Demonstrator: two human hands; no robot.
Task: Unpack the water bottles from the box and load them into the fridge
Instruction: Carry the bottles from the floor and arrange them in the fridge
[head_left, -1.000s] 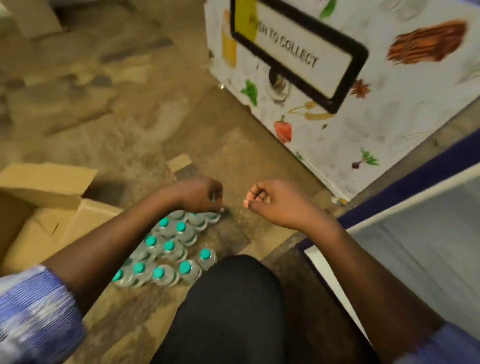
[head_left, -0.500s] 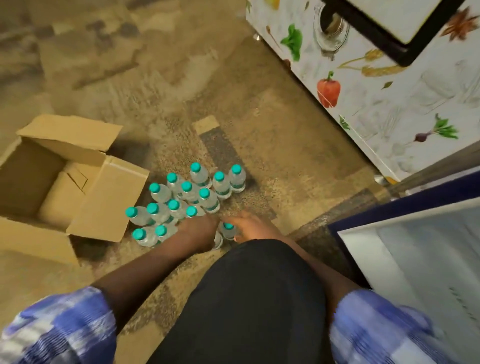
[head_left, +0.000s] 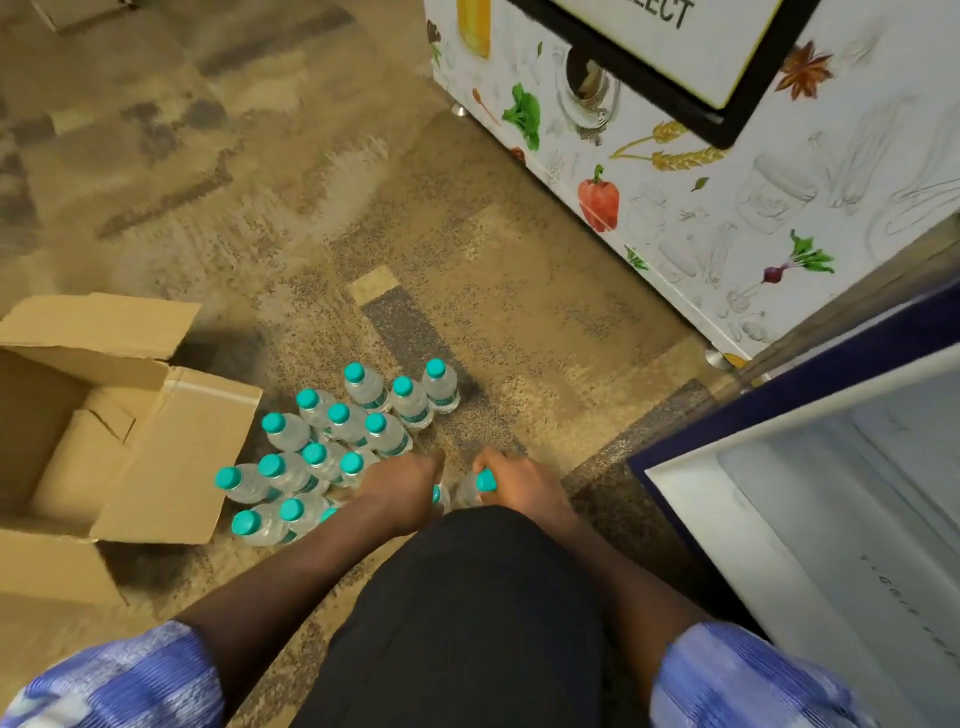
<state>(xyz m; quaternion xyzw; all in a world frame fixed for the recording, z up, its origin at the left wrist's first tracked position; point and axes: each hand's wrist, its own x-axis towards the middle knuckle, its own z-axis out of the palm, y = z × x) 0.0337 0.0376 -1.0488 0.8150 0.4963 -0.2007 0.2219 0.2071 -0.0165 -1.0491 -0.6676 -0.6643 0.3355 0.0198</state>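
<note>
Several small clear water bottles (head_left: 358, 431) with teal caps stand clustered on the carpet beside an open cardboard box (head_left: 171, 452). My right hand (head_left: 524, 480) grips the neck of one bottle (head_left: 475, 486) at the cluster's near right edge. My left hand (head_left: 402, 480) is wrapped around another bottle (head_left: 440, 496), mostly hidden under the hand. The fridge (head_left: 831, 519) stands open at the right, its white interior showing.
A white cabinet (head_left: 727, 208) printed with vegetables and a black-framed flap stands at the upper right on small metal feet. My dark-trousered knee (head_left: 467, 597) fills the lower middle. Patterned carpet (head_left: 260, 182) stretches up and left. The box looks empty inside.
Both hands dropped from mid-air down to the near edge of the bottle cluster and closed on a bottle each. The view tilted down, bringing the box and fridge interior further into sight.
</note>
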